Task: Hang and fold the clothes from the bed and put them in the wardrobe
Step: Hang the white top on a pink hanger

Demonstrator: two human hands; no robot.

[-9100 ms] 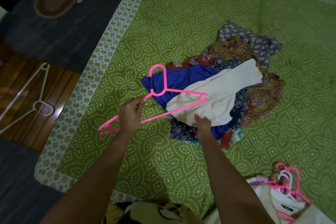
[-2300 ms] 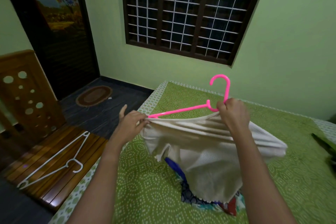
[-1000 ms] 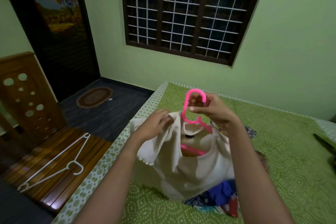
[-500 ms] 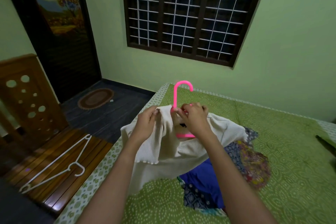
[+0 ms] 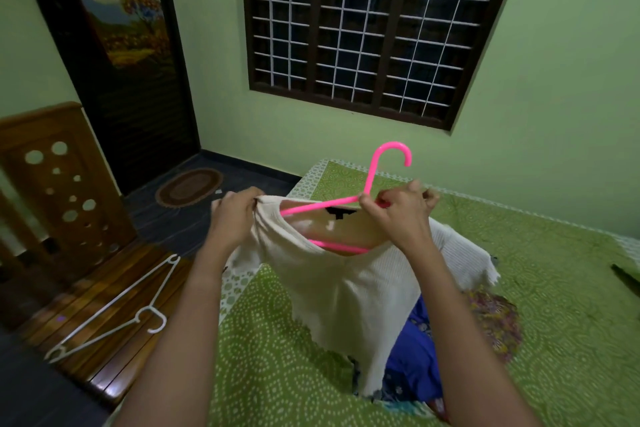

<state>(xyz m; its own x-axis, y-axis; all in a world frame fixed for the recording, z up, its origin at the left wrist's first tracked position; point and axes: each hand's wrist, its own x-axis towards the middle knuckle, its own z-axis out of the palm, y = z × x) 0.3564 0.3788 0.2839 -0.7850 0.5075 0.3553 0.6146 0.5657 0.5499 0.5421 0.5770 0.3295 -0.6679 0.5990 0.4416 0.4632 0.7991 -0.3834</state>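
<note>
A cream ribbed top point(image 5: 349, 291) hangs in the air over the green bed point(image 5: 284, 367), with a pink hanger point(image 5: 377, 177) inside its neck opening and the hook sticking up. My left hand point(image 5: 233, 218) grips the top's left shoulder. My right hand point(image 5: 398, 215) pinches the hanger's neck together with the right side of the collar. Below, partly hidden by the top and my right arm, lies a pile of clothes point(image 5: 415, 367), blue and patterned.
A white hanger point(image 5: 114, 308) lies on the wooden platform point(image 5: 86, 333) left of the bed. An oval mat point(image 5: 188, 186) sits on the dark floor by a dark door point(image 5: 117, 55). A barred window point(image 5: 367, 28) fills the far wall.
The top has been spread wider over the hanger. My left hand pulled the shoulder out to the left, and my right hand moved right with the hanger's hook.
</note>
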